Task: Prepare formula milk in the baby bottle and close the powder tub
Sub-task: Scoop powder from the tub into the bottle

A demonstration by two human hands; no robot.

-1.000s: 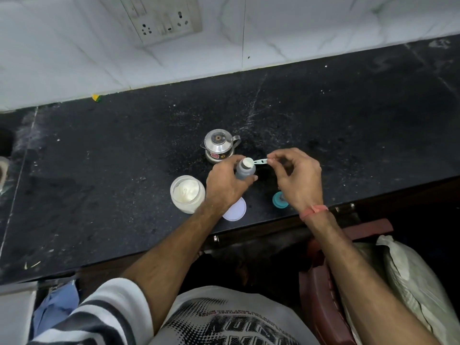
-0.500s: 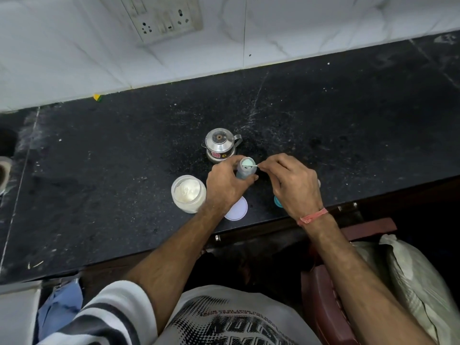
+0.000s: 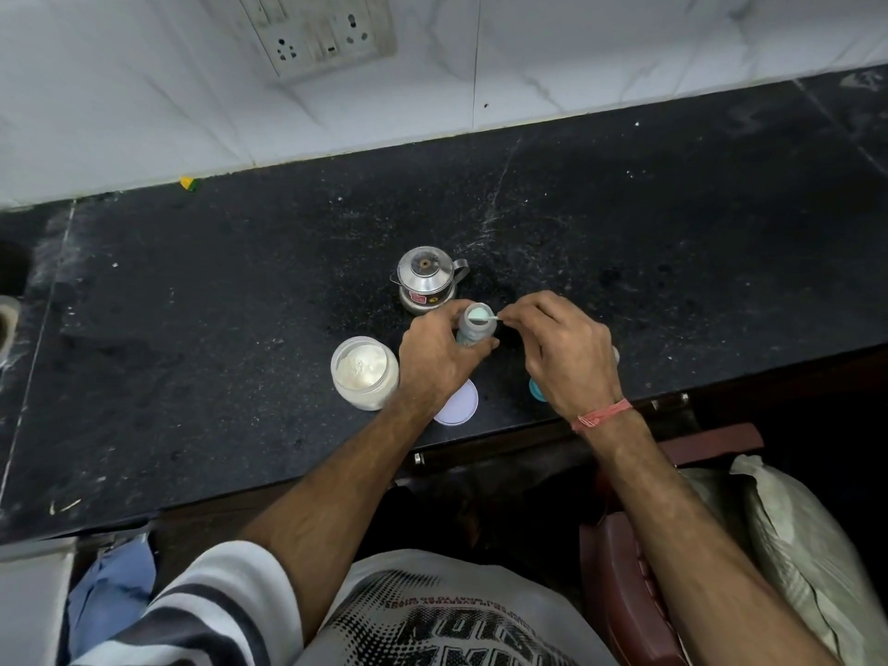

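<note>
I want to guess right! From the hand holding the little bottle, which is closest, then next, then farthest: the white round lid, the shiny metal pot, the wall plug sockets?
1. White lid: on the counter, tucked beside the left hand, toward the person.
2. Metal pot: just behind the hand, toward the wall.
3. Wall sockets: far up the tiled wall.

Switch-and-socket plate (image 3: 319,33) on the tiled wall behind my black counter (image 3: 672,233). Yellow-green scrap (image 3: 189,183) at its back edge. Sack (image 3: 812,550) below, right.

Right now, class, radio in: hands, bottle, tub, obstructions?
Left hand grips baby bottle. Right hand pinches scoop over bottle mouth. Powder tub open, lid beside it. Nothing blocking.
</note>
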